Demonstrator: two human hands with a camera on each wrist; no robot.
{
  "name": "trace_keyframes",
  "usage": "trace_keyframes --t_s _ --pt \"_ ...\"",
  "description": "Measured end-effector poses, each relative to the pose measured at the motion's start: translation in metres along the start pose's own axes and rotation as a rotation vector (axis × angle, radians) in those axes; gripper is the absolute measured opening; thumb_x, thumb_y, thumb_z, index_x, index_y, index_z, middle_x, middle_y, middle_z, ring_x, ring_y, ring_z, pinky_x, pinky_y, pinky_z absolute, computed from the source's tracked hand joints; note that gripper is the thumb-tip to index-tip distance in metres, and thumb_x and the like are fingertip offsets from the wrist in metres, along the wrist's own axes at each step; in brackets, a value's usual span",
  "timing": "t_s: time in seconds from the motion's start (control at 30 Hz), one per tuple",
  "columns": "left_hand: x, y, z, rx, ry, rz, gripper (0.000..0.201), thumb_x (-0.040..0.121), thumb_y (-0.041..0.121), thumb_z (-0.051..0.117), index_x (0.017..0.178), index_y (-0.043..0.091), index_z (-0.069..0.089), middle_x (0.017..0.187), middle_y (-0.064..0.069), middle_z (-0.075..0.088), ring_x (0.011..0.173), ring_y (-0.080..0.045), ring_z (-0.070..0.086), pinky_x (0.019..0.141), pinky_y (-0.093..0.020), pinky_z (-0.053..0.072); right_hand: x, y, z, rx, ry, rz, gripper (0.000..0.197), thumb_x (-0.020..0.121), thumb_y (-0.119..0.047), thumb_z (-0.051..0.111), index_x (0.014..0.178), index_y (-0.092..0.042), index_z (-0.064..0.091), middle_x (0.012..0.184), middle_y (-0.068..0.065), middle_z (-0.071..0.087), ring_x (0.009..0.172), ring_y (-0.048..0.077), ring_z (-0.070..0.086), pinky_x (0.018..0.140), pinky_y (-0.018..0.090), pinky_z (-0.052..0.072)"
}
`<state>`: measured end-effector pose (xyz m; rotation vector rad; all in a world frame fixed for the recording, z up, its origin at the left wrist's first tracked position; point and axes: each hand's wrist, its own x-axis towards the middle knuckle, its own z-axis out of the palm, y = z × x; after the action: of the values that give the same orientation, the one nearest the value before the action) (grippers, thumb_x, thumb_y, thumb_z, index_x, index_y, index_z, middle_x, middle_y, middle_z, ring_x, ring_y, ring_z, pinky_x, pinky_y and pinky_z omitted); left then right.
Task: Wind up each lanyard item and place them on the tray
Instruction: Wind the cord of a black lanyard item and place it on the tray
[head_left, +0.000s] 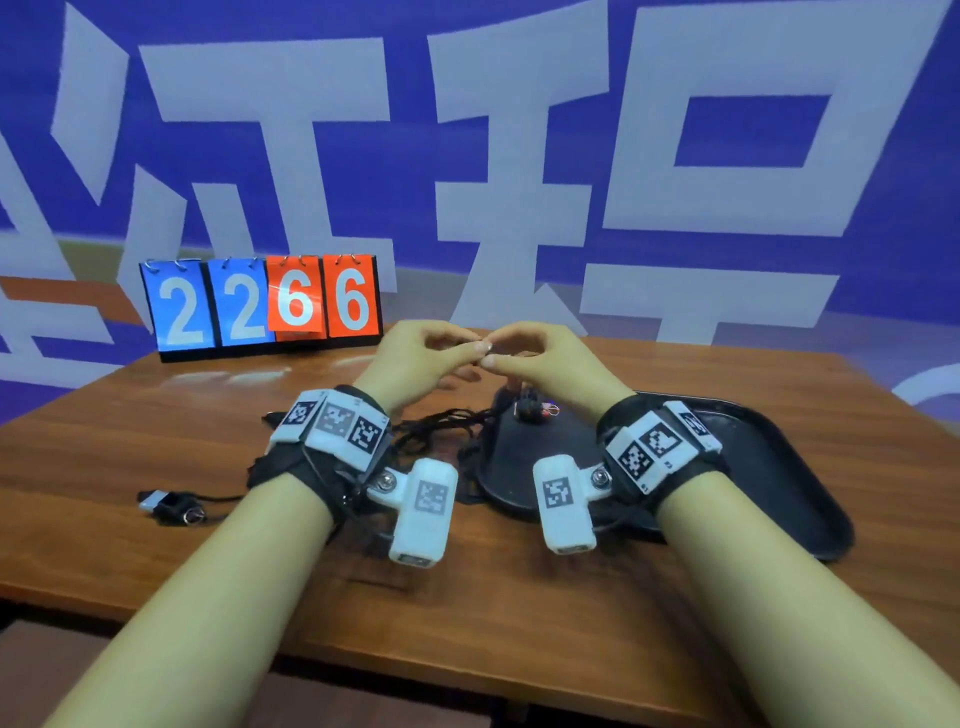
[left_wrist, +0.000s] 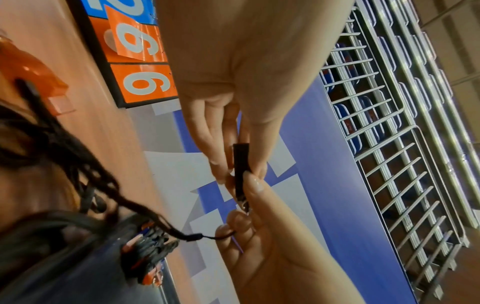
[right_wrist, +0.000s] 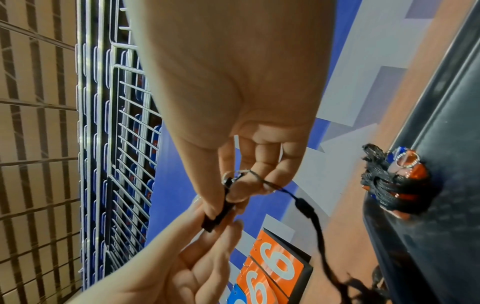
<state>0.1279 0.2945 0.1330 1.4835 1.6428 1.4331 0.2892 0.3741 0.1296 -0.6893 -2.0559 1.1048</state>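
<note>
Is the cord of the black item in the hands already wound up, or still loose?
Still loose: the cord trails from the black item down toward the table.

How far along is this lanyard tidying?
Done: one wound bundle sits on the tray. In hand: left hand and right hand both pinch a small black stick, its cord hanging loose. Left: another item lies unwound on the table.

Black wrist straps (head_left: 291, 467) with white marker-tagged camera modules (head_left: 423, 512), bare forearms.
</note>
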Motion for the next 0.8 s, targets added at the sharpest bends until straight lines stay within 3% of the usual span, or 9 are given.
trace_keyframes --t_s 0.07,0.13,0.27,0.37,0.47,0.63,0.7,0.8 --pt "0.004 0.002 0.002 -0.04 0.065 0.033 0.026 0.084 0.016 0.078 0.108 0.006 0.074 0.096 -0.008 0.076 0.087 -0.015 0.074 0.073 -0.021 0.057 0.003 0.001 -0.001 0.04 0.008 0.009 0.03 0.085 -0.009 0.074 0.113 -0.01 0.064 0.099 0.005 0.069 0.077 0.014 0.064 0.066 0.018 0.054" --pt "0.006 0.003 0.002 -0.155 0.137 0.031 0.027 0.081 0.009 0.079 0.106 0.001 0.073 0.096 -0.012 0.075 0.086 -0.017 0.075 0.077 -0.023 0.058 0.005 0.007 0.0 0.075 0.038 0.047 0.034 0.084 -0.003 0.072 0.115 -0.01 0.06 0.096 0.001 0.066 0.074 0.012 0.063 0.062 0.015 0.053" --pt "0.005 0.001 0.002 -0.297 0.217 0.036 0.025 0.083 0.0 0.075 0.107 -0.004 0.071 0.097 -0.017 0.072 0.083 -0.018 0.074 0.076 -0.022 0.059 0.007 0.025 -0.001 0.008 0.093 0.147 0.012 0.091 -0.006 0.064 0.103 -0.004 0.068 0.077 0.0 0.068 0.057 0.004 0.058 0.056 0.014 0.044" --pt "0.004 -0.003 -0.002 -0.327 0.268 0.05 0.025 0.086 -0.001 0.072 0.11 -0.003 0.069 0.089 -0.007 0.071 0.078 -0.009 0.073 0.079 -0.024 0.06 0.004 0.03 -0.003 0.068 0.093 0.162 0.011 0.095 -0.013 0.06 0.095 -0.006 0.069 0.073 -0.001 0.069 0.059 0.004 0.059 0.058 0.019 0.042" --pt "0.006 -0.011 -0.005 -0.321 0.268 0.036 0.027 0.089 0.003 0.069 0.116 0.002 0.067 0.097 -0.004 0.071 0.081 -0.004 0.073 0.083 -0.024 0.059 0.003 0.023 -0.009 0.221 0.151 0.182 0.013 0.098 -0.014 0.057 0.091 -0.01 0.067 0.069 0.001 0.063 0.062 0.015 0.054 0.057 0.021 0.044" --pt "0.007 -0.019 -0.002 -0.248 0.247 0.004 0.024 0.095 0.021 0.064 0.115 0.008 0.071 0.104 -0.002 0.073 0.091 -0.011 0.071 0.072 -0.02 0.058 0.008 0.004 -0.012 0.381 0.287 0.081 0.013 0.097 -0.015 0.059 0.092 -0.008 0.069 0.056 -0.006 0.039 0.044 0.006 0.038 0.055 0.023 0.049" --pt "0.008 -0.019 -0.001 -0.226 0.255 -0.019 0.026 0.096 0.032 0.063 0.111 0.012 0.072 0.102 0.004 0.071 0.093 -0.009 0.069 0.069 -0.02 0.057 0.008 -0.001 -0.012 0.448 0.322 0.04 0.01 0.095 -0.012 0.06 0.101 -0.007 0.066 0.061 -0.004 0.043 0.044 0.006 0.035 0.049 0.022 0.042" --pt "0.009 -0.02 -0.001 -0.242 0.285 -0.029 0.02 0.097 0.036 0.06 0.096 0.02 0.07 0.095 0.002 0.069 0.087 -0.008 0.068 0.069 -0.021 0.058 0.005 -0.004 -0.012 0.466 0.331 -0.051 0.019 0.093 -0.004 0.059 0.111 -0.007 0.063 0.081 0.004 0.066 0.044 0.004 0.038 0.045 0.019 0.035"
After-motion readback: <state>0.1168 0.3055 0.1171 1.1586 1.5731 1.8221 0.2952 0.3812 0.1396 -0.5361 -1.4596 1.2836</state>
